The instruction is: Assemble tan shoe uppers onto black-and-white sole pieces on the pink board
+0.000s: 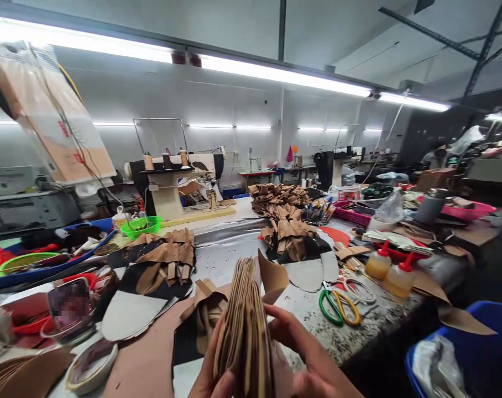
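Grips a thick, fanned stack of thin tan leather-like sheets between left hand and right hand, clamped on opposite sides above the near part of the grey, scuffed worktable. Looks light, soft and bendable, likely to splay or slide out of line; best taken low by both long sides, with an even squeeze. Toward the worktable's right edge, shows green-and-yellow-handled scissors, then red-capped clear plastic bottles of amber liquid farther out.
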Available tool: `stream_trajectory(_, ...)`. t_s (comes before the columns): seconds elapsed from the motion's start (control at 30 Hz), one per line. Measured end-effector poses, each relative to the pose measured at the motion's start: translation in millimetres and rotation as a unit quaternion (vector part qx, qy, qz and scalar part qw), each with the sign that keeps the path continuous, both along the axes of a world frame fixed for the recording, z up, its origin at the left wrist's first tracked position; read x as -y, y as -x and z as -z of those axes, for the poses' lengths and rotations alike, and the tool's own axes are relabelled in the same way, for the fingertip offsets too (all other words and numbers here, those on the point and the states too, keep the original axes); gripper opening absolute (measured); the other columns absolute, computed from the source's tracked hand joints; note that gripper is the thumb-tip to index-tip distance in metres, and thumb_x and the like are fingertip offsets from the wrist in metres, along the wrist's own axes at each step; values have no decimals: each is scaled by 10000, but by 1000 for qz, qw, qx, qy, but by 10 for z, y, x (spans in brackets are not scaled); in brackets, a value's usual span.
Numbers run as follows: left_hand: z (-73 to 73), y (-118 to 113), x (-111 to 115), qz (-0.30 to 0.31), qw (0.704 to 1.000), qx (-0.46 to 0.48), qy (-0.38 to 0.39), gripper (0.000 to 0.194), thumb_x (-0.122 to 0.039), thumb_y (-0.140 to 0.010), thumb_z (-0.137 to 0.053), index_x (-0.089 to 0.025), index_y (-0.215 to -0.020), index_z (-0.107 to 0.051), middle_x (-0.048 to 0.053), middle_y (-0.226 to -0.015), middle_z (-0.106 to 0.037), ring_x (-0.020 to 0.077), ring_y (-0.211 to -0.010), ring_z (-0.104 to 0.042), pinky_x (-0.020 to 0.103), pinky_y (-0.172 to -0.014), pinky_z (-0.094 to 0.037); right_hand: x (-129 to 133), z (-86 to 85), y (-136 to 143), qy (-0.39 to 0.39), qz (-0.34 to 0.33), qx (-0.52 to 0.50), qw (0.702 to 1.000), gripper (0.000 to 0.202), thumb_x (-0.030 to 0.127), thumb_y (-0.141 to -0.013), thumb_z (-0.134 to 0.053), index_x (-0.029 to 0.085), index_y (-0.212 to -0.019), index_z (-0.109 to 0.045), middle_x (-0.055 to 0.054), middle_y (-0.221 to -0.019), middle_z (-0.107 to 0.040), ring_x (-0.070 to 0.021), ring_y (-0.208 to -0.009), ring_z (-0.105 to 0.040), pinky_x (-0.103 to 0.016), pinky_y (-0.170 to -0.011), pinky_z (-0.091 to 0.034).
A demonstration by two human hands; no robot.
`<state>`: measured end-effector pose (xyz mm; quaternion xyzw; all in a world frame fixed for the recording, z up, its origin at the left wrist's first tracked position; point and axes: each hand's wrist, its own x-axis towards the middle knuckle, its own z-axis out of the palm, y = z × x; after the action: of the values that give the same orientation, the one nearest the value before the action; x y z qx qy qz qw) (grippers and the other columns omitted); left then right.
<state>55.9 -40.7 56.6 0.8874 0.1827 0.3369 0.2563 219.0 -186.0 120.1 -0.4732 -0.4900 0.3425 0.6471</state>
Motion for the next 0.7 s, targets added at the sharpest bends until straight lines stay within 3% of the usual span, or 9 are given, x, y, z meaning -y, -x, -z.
stream_trajectory(0.07, -161, -243, 24, 40, 994, -28, -101, 602, -323, -892, -438, -346, -1424, -157, 23, -1423, -379, 313, -1300, -315, 502, -987, -372, -26, 60, -115, -37, 47, -141, 988, 740, 656, -622, -639, 244, -1219, -494, -112, -1163, -604, -299, -1029, -581, -422, -892, -444)
stream_trajectory(0.13, -316, -548, 68, 54, 974, -63, -210, 639, -295, -866, -476, -338, -1423, -166, 47, -1444, -333, 340, -1327, -237, 569, -1004, -300, -89, 216, -271, -63, 89, -275, 955, 639, 560, -624, -690, 263, -1162, -514, -85, -1159, -616, -282, -1018, -595, -422, -893, -448)
stream_trajectory(0.23, -349, -1055, 175, 78, 949, -142, -271, 616, -271, -829, -523, -333, -1391, -279, 64, -1429, -361, 335, -1295, -315, 586, -1014, -257, -153, 649, -589, -42, 132, -391, 910, 451, 432, -631, -674, 210, -1018, -603, -86, -1082, -661, -287, -1038, -590, -419, -899, -452)
stream_trajectory(0.33, -51, -1464, 259, 158, 917, -244, -272, 556, -384, -796, -580, -268, -1319, -431, 105, -1324, -499, 344, -1172, -473, 593, -988, -289, -69, 1259, -926, 56, 206, -388, 897, 379, 428, -589, -644, 167, -863, -639, -98, -896, -708, -307, -953, -628, -429, -827, -494)
stream_trajectory(0.4, 247, -1634, 276, 193, 893, -280, -295, 502, -410, -818, -561, -232, -1280, -480, 125, -1249, -563, 328, -1079, -551, 557, -938, -367, 57, 1616, -1099, 124, 316, -304, 890, 405, 380, -532, -679, 193, -886, -621, -72, -847, -708, -299, -877, -648, -420, -768, -516)
stream_trajectory(0.47, 520, -1734, 286, 207, 877, -265, -344, 372, -329, -890, -474, -237, -1248, -510, 104, -1204, -598, 308, -1053, -573, 519, -906, -408, 167, 1794, -1190, 138, 437, -164, 874, 450, 386, -517, -694, 204, -921, -616, -95, -963, -680, -292, -921, -625, -386, -763, -517)
stream_trajectory(0.53, 715, -1790, 324, 206, 874, -236, -372, 335, -258, -922, -406, -209, -1229, -530, 110, -1184, -608, 309, -1053, -575, 502, -900, -414, 193, 1742, -1189, 127, 474, -31, 870, 450, 435, -580, -662, 192, -956, -619, -126, -1059, -638, -278, -949, -604, -360, -766, -511)
stream_trajectory(0.6, 835, -1814, 398, 217, 890, -220, -336, 352, -243, -923, -391, -157, -1235, -529, 142, -1183, -600, 325, -1062, -567, 498, -911, -405, 112, 1520, -1129, 122, 406, 50, 904, 433, 471, -673, -595, 172, -987, -621, -137, -1056, -635, -261, -927, -609, -350, -770, -506)
stream_trajectory(0.7, 934, -1764, 509, 283, 933, -179, -135, 355, -257, -902, -421, -227, -1236, -538, 102, -1165, -621, 318, -1062, -564, 475, -948, -383, -104, 1158, -1041, 137, 253, 90, 954, 499, 456, -654, -648, 154, -1050, -610, -122, -1000, -666, -268, -941, -614, -348, -811, -491)
